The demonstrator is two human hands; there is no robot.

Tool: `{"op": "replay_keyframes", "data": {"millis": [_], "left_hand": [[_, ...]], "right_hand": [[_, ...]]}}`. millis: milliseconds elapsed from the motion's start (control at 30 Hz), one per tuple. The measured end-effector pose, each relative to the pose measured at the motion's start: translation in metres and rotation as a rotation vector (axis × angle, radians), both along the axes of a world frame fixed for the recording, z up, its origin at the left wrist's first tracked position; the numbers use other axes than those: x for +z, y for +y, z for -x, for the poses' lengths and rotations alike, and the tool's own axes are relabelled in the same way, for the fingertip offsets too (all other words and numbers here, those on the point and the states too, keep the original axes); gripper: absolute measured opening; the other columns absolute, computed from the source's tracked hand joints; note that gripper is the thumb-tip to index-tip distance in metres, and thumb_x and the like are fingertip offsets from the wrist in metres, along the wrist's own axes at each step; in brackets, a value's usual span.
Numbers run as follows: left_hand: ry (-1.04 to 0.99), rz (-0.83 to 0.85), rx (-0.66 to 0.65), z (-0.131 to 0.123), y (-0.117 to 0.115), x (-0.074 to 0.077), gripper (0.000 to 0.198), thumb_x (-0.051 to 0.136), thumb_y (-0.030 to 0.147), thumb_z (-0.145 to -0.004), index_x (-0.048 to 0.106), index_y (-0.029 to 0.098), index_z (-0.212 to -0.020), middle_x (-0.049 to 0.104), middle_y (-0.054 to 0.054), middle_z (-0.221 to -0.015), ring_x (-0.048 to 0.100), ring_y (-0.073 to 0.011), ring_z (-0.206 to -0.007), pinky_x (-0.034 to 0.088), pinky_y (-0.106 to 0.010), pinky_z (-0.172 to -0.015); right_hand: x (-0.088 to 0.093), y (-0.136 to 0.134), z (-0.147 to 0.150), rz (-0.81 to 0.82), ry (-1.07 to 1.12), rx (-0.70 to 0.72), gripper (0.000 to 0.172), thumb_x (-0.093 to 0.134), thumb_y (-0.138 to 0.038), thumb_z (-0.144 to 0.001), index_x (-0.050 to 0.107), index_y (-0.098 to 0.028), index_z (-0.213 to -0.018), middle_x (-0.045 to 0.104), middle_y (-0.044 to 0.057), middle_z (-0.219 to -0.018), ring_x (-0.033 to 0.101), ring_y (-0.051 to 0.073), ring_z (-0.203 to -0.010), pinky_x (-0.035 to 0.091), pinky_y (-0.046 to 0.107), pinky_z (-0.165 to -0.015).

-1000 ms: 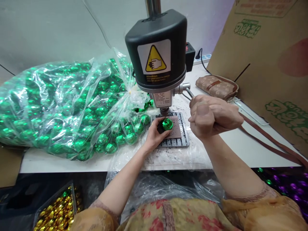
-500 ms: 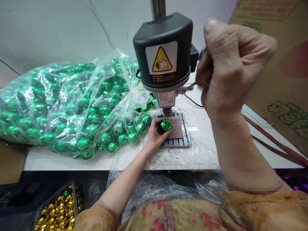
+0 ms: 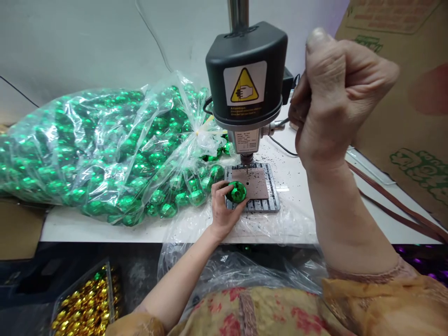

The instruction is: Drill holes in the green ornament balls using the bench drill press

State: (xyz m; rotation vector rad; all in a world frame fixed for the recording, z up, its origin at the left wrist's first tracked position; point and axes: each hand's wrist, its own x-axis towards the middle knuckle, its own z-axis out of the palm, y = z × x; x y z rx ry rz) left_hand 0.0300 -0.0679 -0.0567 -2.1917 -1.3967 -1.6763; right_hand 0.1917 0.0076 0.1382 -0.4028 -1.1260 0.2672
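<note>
My left hand point(image 3: 221, 210) pinches a shiny green faceted ball point(image 3: 237, 192) at the front left corner of the slotted drill plate point(image 3: 269, 200), just off the brown pad point(image 3: 256, 183). Above the pad hangs the drill bit of a small bench drill with a black head point(image 3: 247, 74) and a yellow warning sticker. My right hand point(image 3: 336, 93) is raised in a fist round the drill's metal lever point(image 3: 280, 123), to the right of the head.
A big clear bag of green balls point(image 3: 105, 149) lies on the white table to the left. A tray of gold beads point(image 3: 84, 303) sits below left. Cardboard boxes point(image 3: 416, 93) stand at right, with a brown strap point(image 3: 392, 200) and black shavings on the table.
My right hand went up with the lever and the bit rose. My left hand drew the green ball out from under the bit toward the plate's front left.
</note>
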Motion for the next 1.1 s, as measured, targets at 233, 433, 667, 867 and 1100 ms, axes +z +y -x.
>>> {"op": "replay_keyframes", "data": {"millis": [233, 433, 667, 867, 1100], "left_hand": [[0.003, -0.014, -0.001, -0.001, -0.004, 0.008, 0.051, 0.081, 0.03, -0.08, 0.049, 0.025, -0.118, 0.057, -0.008, -0.114, 0.06, -0.0244, -0.109, 0.053, -0.044, -0.093], [0.02, -0.055, 0.015, 0.002, -0.005, 0.013, 0.049, 0.081, 0.025, -0.079, 0.051, 0.026, -0.119, 0.057, -0.008, -0.115, 0.059, -0.0241, -0.108, 0.052, -0.043, -0.093], [-0.188, 0.215, -0.026, 0.003, 0.0, 0.008, 0.047, 0.081, 0.036, -0.079, 0.055, 0.023, -0.117, 0.061, -0.008, -0.114, 0.062, -0.0237, -0.11, 0.051, -0.041, -0.097], [-0.402, 0.6, -0.15, 0.001, 0.027, -0.011, 0.046, 0.07, 0.047, -0.088, 0.055, 0.021, -0.121, 0.065, -0.008, -0.114, 0.064, -0.0207, -0.106, 0.051, -0.035, -0.093], [-0.411, 0.619, -0.217, -0.001, 0.049, -0.018, 0.052, 0.075, 0.04, -0.083, 0.053, 0.021, -0.127, 0.063, -0.009, -0.122, 0.062, -0.0225, -0.115, 0.049, -0.038, -0.102]], "right_hand": [[-0.004, 0.011, 0.001, -0.081, 0.013, -0.046, 0.046, 0.063, -0.027, -0.089, 0.046, -0.022, -0.047, 0.032, -0.007, -0.04, 0.026, 0.007, -0.035, 0.024, 0.032, -0.043], [-0.002, 0.009, -0.001, -0.037, 0.001, -0.016, 0.051, 0.068, -0.057, -0.077, 0.047, -0.023, -0.045, 0.034, -0.005, -0.039, 0.027, 0.008, -0.037, 0.022, 0.033, -0.043], [-0.002, 0.013, 0.0, -0.084, 0.041, 0.011, 0.053, 0.071, -0.056, -0.077, 0.049, -0.022, -0.043, 0.033, -0.005, -0.037, 0.028, 0.007, -0.036, 0.021, 0.034, -0.043], [-0.003, 0.014, 0.0, -0.007, -0.018, -0.122, 0.058, 0.061, -0.067, -0.078, 0.041, -0.023, -0.045, 0.029, -0.006, -0.038, 0.024, 0.007, -0.035, 0.024, 0.033, -0.04], [-0.003, 0.013, 0.001, 0.002, -0.075, -0.164, 0.063, 0.041, -0.075, -0.083, 0.038, -0.023, -0.048, 0.031, -0.004, -0.04, 0.025, 0.007, -0.037, 0.027, 0.031, -0.041]]}}
